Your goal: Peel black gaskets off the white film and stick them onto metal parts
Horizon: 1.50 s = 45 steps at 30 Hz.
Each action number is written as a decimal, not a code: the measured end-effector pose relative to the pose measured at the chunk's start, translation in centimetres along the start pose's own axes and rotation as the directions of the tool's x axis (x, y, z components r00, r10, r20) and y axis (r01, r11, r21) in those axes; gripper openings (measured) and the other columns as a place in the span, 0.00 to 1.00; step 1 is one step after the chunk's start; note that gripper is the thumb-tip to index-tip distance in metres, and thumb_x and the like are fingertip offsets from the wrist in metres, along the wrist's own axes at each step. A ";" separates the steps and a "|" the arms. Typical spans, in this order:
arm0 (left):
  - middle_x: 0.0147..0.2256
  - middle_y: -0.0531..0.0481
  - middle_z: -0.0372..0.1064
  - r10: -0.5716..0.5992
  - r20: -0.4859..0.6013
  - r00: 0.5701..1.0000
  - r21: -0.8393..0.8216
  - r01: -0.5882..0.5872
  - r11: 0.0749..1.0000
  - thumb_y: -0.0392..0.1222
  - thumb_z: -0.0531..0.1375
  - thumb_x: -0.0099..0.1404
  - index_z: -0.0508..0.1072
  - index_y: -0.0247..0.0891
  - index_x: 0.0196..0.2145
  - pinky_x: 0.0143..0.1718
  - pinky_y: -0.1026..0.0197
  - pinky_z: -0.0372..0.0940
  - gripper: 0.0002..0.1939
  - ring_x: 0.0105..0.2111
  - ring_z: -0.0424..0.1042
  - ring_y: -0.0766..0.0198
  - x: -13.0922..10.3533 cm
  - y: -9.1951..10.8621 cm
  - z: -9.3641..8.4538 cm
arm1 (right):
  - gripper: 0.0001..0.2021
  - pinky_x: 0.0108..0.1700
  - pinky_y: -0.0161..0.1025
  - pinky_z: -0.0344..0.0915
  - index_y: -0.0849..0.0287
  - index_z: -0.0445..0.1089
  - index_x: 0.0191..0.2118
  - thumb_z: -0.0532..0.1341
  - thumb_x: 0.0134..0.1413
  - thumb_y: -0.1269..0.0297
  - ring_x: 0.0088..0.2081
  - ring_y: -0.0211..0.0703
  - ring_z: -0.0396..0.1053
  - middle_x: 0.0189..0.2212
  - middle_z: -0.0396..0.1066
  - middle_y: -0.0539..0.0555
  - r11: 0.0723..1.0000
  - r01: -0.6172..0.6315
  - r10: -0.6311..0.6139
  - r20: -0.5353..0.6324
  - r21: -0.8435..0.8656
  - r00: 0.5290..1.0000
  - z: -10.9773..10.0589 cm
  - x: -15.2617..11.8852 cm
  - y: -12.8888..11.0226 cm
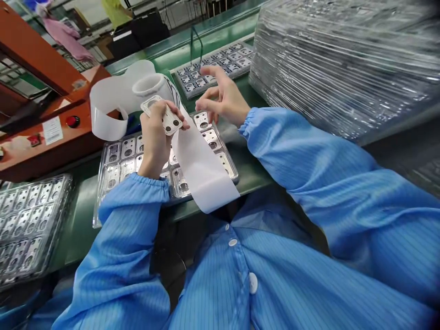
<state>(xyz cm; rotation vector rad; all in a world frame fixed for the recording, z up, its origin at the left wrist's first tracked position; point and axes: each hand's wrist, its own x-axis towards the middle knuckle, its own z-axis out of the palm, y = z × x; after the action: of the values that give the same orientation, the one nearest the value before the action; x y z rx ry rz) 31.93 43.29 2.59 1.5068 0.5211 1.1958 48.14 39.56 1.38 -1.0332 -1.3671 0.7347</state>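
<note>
- While the left hand (156,137) is raised over the near tray (103,201), its fingers are closed around a flat metal plate (162,115) with round holes, thumb on top, plate tilted and held above the tray's middle.
- Right hand (222,96) hovers just right of the plate, not touching it; fingers loosely spread, thumb and forefinger pinched close together, whether they hold anything small I cannot tell.
- White strip (202,169) runs from a roll (149,85) behind the left hand, passes under the plate and drapes across the near tray, its end hanging over the table edge.
- A curled loose length of the strip (106,105) stands left of the roll.
- Near tray is clear plastic, pockets filled with the same metal parts, lying on the green table (252,172).
- Second filled tray (237,57) lies further back, beyond the right hand.
- Tall stack of clear empty trays (343,64) sits to the right, well apart from both hands.
- Another stack of filled trays (27,224) at far left.
- Orange machine (37,137) with a red button (72,121) at upper left.
- Both arms in blue striped sleeves (292,156).
</note>
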 end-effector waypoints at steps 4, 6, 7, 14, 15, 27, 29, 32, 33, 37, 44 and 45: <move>0.19 0.55 0.63 -0.056 0.037 0.998 0.103 0.052 0.993 0.33 0.46 0.64 0.67 0.32 0.27 0.25 0.68 0.60 0.13 0.18 0.64 0.74 1.3 1.8 -1.0 | 0.24 0.15 0.25 0.56 0.64 0.51 0.52 0.61 0.52 0.77 0.16 0.32 0.64 0.24 0.70 0.45 1.000 0.007 -0.007 -0.013 -0.015 1.000 -0.8 0.6 -0.3; 0.17 0.55 0.62 -0.073 0.078 0.994 0.135 0.062 0.989 0.32 0.41 0.67 0.67 0.29 0.29 0.26 0.68 0.60 0.18 0.18 0.65 0.75 2.5 3.3 -1.8 | 0.23 0.15 0.24 0.56 0.64 0.53 0.51 0.61 0.50 0.79 0.15 0.31 0.64 0.23 0.69 0.44 0.999 0.015 -0.015 -0.012 -0.042 1.000 -1.3 1.3 -0.1; 0.16 0.55 0.61 -0.065 0.099 0.993 0.144 0.050 0.988 0.34 0.37 0.69 0.67 0.27 0.30 0.25 0.69 0.59 0.21 0.17 0.65 0.76 3.0 4.0 -2.2 | 0.24 0.16 0.24 0.56 0.64 0.54 0.50 0.61 0.48 0.80 0.15 0.30 0.64 0.23 0.69 0.44 0.998 0.016 -0.017 -0.024 -0.054 1.000 -1.5 1.6 0.0; 0.15 0.52 0.61 -0.347 0.244 0.906 0.097 0.333 0.938 0.64 0.42 0.64 0.68 0.34 0.33 0.09 0.70 0.44 0.31 0.09 0.55 0.73 0.3 3.4 -1.9 | 0.03 0.14 0.26 0.55 0.66 0.68 0.29 0.63 0.46 0.76 0.15 0.27 0.57 0.20 0.65 0.47 0.997 0.046 -0.052 -0.122 -0.056 0.991 -2.9 3.8 -1.1; 0.15 0.52 0.62 -0.398 0.262 0.879 0.080 0.391 0.917 0.65 0.44 0.63 0.69 0.33 0.32 0.09 0.69 0.44 0.31 0.10 0.54 0.74 -0.3 2.8 -1.7 | 0.03 0.14 0.26 0.55 0.66 0.68 0.27 0.64 0.46 0.76 0.15 0.28 0.57 0.19 0.65 0.47 0.998 0.049 -0.054 -0.122 -0.042 0.991 -2.9 3.7 -1.5; 0.29 0.51 0.68 -0.537 0.342 0.772 -0.172 0.613 0.771 0.53 0.50 0.66 0.67 0.39 0.48 0.18 0.67 0.58 0.20 0.17 0.66 0.70 -1.7 0.1 -2.3 | 0.06 0.16 0.28 0.54 0.62 0.69 0.26 0.66 0.44 0.66 0.16 0.29 0.57 0.18 0.63 0.46 0.998 0.067 -0.067 -0.045 0.010 0.997 -1.2 0.5 -3.3; 0.33 0.49 0.69 -0.532 0.352 0.770 -0.171 0.612 0.772 0.48 0.50 0.67 0.65 0.39 0.50 0.21 0.66 0.60 0.17 0.21 0.70 0.67 -1.8 0.0 -2.2 | 0.08 0.15 0.28 0.51 0.62 0.68 0.25 0.67 0.42 0.64 0.16 0.28 0.55 0.20 0.63 0.47 0.994 0.006 -0.003 -0.026 0.106 1.000 -0.8 0.3 -2.8; 0.35 0.48 0.70 -0.529 0.359 0.769 -0.197 0.617 0.762 0.45 0.50 0.67 0.62 0.38 0.52 0.25 0.64 0.63 0.17 0.24 0.72 0.65 -1.8 -0.3 -2.1 | 0.10 0.16 0.28 0.54 0.62 0.68 0.25 0.69 0.41 0.64 0.17 0.28 0.56 0.22 0.64 0.48 0.976 -0.096 0.086 0.060 0.193 0.995 -0.1 0.0 -2.1; 0.35 0.47 0.70 -0.529 0.359 0.769 -0.208 0.618 0.758 0.44 0.50 0.67 0.62 0.38 0.52 0.25 0.64 0.63 0.17 0.24 0.72 0.64 -1.8 -0.4 -2.1 | 0.10 0.16 0.28 0.55 0.62 0.68 0.25 0.69 0.41 0.65 0.18 0.29 0.57 0.21 0.64 0.48 0.971 -0.113 0.098 0.084 0.208 0.992 0.0 0.0 -1.9; 0.32 0.46 0.71 -0.538 0.352 0.766 -0.236 0.629 0.741 0.42 0.53 0.65 0.66 0.34 0.46 0.24 0.64 0.64 0.14 0.23 0.72 0.63 -1.8 -0.6 -2.2 | 0.08 0.17 0.27 0.56 0.62 0.68 0.26 0.68 0.43 0.67 0.18 0.29 0.58 0.20 0.64 0.47 0.947 -0.161 0.136 0.107 0.277 0.985 0.5 -0.3 -1.4; 0.28 0.47 0.70 -0.548 0.220 0.807 -0.226 0.589 0.776 0.45 0.57 0.63 0.72 0.30 0.31 0.32 0.64 0.66 0.13 0.28 0.70 0.66 -2.0 -0.7 -2.1 | 0.06 0.16 0.27 0.52 0.61 0.71 0.29 0.67 0.46 0.66 0.18 0.27 0.55 0.25 0.66 0.49 0.927 -0.148 0.151 0.019 0.344 0.988 1.3 -0.8 -1.0; 0.26 0.48 0.68 -0.542 0.197 0.817 -0.212 0.575 0.790 0.46 0.58 0.62 0.73 0.30 0.30 0.29 0.68 0.64 0.14 0.26 0.67 0.69 -2.0 -0.8 -2.1 | 0.07 0.16 0.27 0.52 0.60 0.71 0.33 0.67 0.47 0.66 0.19 0.27 0.55 0.27 0.66 0.49 0.927 -0.121 0.133 -0.010 0.356 0.991 1.4 -0.9 -1.0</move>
<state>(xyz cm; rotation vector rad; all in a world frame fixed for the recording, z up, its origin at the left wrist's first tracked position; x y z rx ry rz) 29.51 42.82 0.86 1.0767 0.6406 0.6615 46.49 38.61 1.81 -0.8454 -1.0928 1.0151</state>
